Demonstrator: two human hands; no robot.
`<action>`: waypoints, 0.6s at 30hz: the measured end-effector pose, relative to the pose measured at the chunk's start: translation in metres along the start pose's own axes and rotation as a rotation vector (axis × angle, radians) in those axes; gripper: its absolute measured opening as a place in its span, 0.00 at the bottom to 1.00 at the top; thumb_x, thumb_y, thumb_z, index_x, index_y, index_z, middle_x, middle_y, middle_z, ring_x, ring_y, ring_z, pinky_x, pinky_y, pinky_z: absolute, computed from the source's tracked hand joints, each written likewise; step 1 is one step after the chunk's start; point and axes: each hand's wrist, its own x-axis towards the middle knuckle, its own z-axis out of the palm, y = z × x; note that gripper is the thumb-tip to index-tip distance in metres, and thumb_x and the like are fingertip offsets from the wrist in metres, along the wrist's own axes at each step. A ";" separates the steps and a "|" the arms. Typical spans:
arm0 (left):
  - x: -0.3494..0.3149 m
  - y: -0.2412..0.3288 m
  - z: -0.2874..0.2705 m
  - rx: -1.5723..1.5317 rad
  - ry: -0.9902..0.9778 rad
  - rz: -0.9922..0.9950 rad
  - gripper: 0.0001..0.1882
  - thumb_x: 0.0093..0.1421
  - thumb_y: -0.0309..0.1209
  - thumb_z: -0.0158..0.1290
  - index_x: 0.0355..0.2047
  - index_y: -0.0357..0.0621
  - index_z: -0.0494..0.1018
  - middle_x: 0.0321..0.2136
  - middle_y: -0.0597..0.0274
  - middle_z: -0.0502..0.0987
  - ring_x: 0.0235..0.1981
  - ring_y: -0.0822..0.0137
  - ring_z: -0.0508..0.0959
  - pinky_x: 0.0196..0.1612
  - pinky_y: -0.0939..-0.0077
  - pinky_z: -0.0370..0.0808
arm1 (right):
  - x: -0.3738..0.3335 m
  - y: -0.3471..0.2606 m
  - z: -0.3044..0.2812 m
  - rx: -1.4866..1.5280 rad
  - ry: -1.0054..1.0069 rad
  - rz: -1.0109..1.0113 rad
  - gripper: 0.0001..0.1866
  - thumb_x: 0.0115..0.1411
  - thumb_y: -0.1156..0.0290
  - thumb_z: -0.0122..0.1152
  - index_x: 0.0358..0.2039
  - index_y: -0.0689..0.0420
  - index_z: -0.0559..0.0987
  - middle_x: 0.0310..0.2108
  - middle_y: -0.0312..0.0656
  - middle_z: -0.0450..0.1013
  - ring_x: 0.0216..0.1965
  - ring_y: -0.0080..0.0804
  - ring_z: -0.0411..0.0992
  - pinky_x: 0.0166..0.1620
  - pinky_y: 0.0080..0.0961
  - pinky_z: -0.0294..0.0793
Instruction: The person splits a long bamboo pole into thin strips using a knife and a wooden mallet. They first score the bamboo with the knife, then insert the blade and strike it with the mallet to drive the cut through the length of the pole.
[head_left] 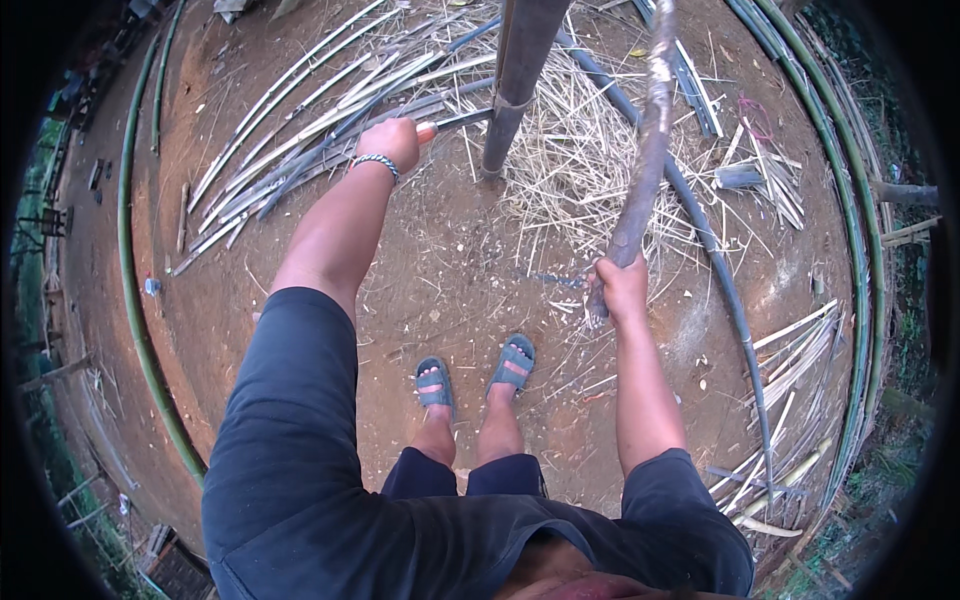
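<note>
My left hand (392, 143) is closed on the orange handle of a knife (462, 120), its arm stretched forward. The dark blade reaches right to a thick, dark bamboo pole (523, 70) that runs off the top edge; its far part is hidden at the pole, and I cannot tell how deep it sits. My right hand (624, 287) grips the lower end of a thick wooden stick (648, 165). That stick slants up and away, past the top of the view, apart from the pole.
Split bamboo strips (330, 120) lie at the far left, and a heap of pale shavings (570, 170) lies beyond the pole. Long green bamboo poles (130, 250) edge both sides. A dark curved pole (705, 225) crosses the right. My sandalled feet (432, 385) stand on bare dirt.
</note>
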 end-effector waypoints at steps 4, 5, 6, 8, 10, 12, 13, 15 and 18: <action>0.000 0.002 0.006 -0.015 0.004 -0.003 0.23 0.71 0.48 0.47 0.43 0.42 0.81 0.44 0.44 0.82 0.47 0.47 0.82 0.50 0.54 0.78 | 0.009 0.030 0.030 -0.050 0.036 -0.053 0.17 0.52 0.76 0.65 0.42 0.64 0.72 0.27 0.43 0.77 0.24 0.30 0.78 0.30 0.28 0.78; 0.000 0.004 0.006 -0.014 0.014 0.002 0.24 0.71 0.49 0.46 0.44 0.42 0.81 0.44 0.44 0.82 0.48 0.47 0.82 0.50 0.54 0.78 | 0.007 0.039 0.041 -0.063 0.024 0.008 0.16 0.52 0.76 0.65 0.41 0.65 0.73 0.27 0.43 0.77 0.24 0.30 0.78 0.30 0.29 0.78; 0.000 0.007 0.006 -0.013 0.023 0.009 0.25 0.71 0.51 0.46 0.44 0.41 0.80 0.44 0.44 0.82 0.48 0.47 0.82 0.50 0.54 0.78 | 0.007 0.046 0.046 -0.108 -0.101 0.063 0.15 0.52 0.76 0.65 0.40 0.66 0.73 0.27 0.44 0.77 0.24 0.31 0.78 0.29 0.29 0.77; -0.004 0.020 -0.004 -0.004 -0.011 0.001 0.27 0.71 0.52 0.46 0.45 0.41 0.80 0.45 0.44 0.81 0.48 0.47 0.82 0.50 0.54 0.78 | 0.011 0.064 0.050 -0.087 -0.264 0.212 0.15 0.53 0.76 0.65 0.39 0.67 0.74 0.27 0.45 0.77 0.23 0.31 0.78 0.28 0.29 0.77; -0.002 0.029 -0.009 0.004 -0.040 -0.001 0.29 0.71 0.54 0.44 0.45 0.40 0.80 0.46 0.43 0.81 0.49 0.47 0.82 0.51 0.55 0.78 | 0.014 0.087 0.047 0.047 -0.343 0.392 0.15 0.53 0.76 0.66 0.39 0.69 0.75 0.27 0.46 0.77 0.23 0.31 0.77 0.26 0.29 0.77; -0.002 0.035 -0.010 -0.003 -0.035 -0.024 0.30 0.70 0.57 0.45 0.46 0.42 0.80 0.46 0.47 0.82 0.50 0.51 0.82 0.51 0.57 0.78 | -0.001 0.110 0.037 -0.030 -0.264 0.480 0.18 0.55 0.76 0.63 0.45 0.69 0.73 0.29 0.46 0.76 0.21 0.31 0.75 0.25 0.28 0.77; 0.000 0.040 -0.011 -0.007 -0.033 -0.029 0.31 0.69 0.58 0.45 0.46 0.43 0.80 0.46 0.49 0.82 0.50 0.53 0.82 0.51 0.57 0.78 | -0.008 0.131 0.028 -0.055 -0.168 0.453 0.18 0.54 0.76 0.63 0.44 0.69 0.73 0.28 0.46 0.75 0.21 0.31 0.75 0.24 0.28 0.76; 0.001 0.043 -0.014 0.000 -0.068 -0.032 0.30 0.70 0.57 0.44 0.47 0.42 0.80 0.47 0.47 0.82 0.51 0.51 0.81 0.52 0.56 0.78 | -0.028 0.163 -0.002 -0.135 -0.042 0.421 0.18 0.53 0.76 0.64 0.43 0.69 0.73 0.26 0.45 0.75 0.20 0.32 0.75 0.23 0.30 0.76; 0.008 0.039 -0.005 -0.011 -0.065 -0.018 0.30 0.71 0.55 0.43 0.46 0.40 0.80 0.46 0.43 0.81 0.50 0.48 0.81 0.52 0.55 0.77 | -0.044 0.181 -0.065 -0.280 0.079 0.378 0.21 0.48 0.71 0.69 0.42 0.67 0.77 0.28 0.48 0.78 0.23 0.36 0.77 0.27 0.34 0.77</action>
